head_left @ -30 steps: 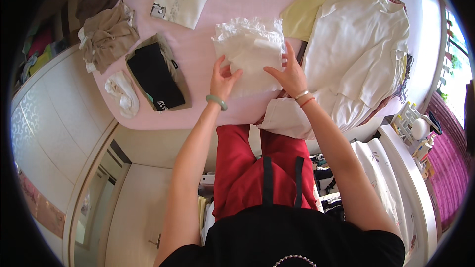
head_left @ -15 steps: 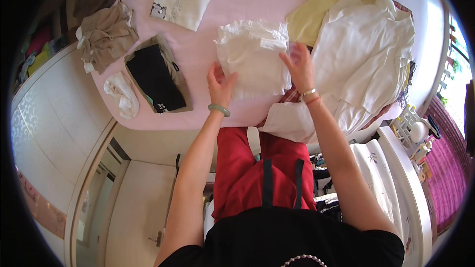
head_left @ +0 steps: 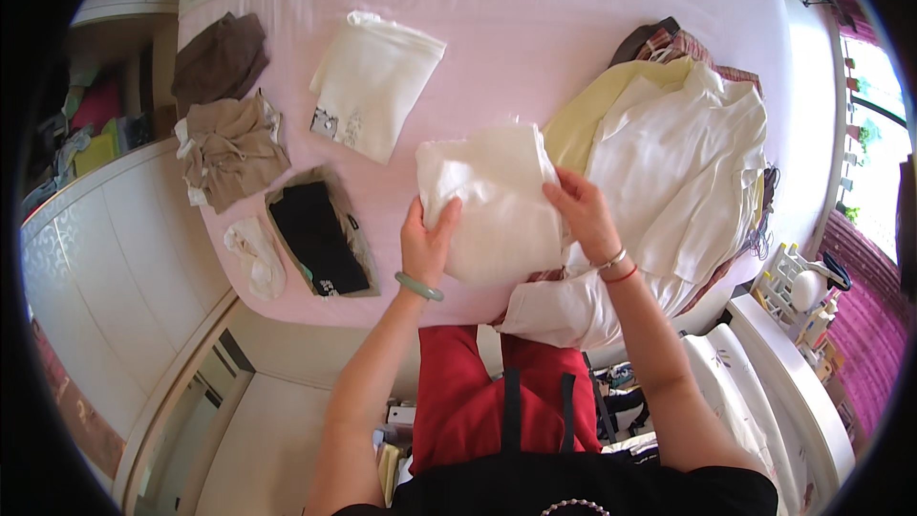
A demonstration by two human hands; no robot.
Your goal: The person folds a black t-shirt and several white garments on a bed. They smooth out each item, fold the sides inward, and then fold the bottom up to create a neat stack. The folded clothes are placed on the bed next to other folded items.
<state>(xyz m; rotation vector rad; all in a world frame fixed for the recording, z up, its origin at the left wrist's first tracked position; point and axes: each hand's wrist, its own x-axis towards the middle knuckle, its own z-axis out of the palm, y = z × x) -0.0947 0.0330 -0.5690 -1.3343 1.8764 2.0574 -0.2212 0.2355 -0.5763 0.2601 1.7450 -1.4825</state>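
A folded white garment [head_left: 494,205] is held up between my two hands over the near part of the bed. My left hand [head_left: 427,241], a green bangle at its wrist, grips the left edge with the thumb on top and the fingers behind. On the opposite edge, my right hand [head_left: 585,215] pinches the cloth in the same way. Just right of it lies a heap with a white long-sleeved shirt [head_left: 673,167] on top and a yellow garment [head_left: 583,119] showing beneath. Left of my left hand is a folded black garment [head_left: 315,239] on an olive one.
On the pink bedsheet [head_left: 535,0] lie a folded cream garment [head_left: 377,86] with a print, a brown one [head_left: 220,57], a crumpled beige one [head_left: 234,153] and a small white bundle [head_left: 256,258]. A white cabinet [head_left: 124,239] borders the left; a bedside shelf [head_left: 793,354] stands right.
My hands have closed on the white garment's side edges and lifted it. It looks flatter and smoother than before. The view has shifted, showing more of the bed's far side.
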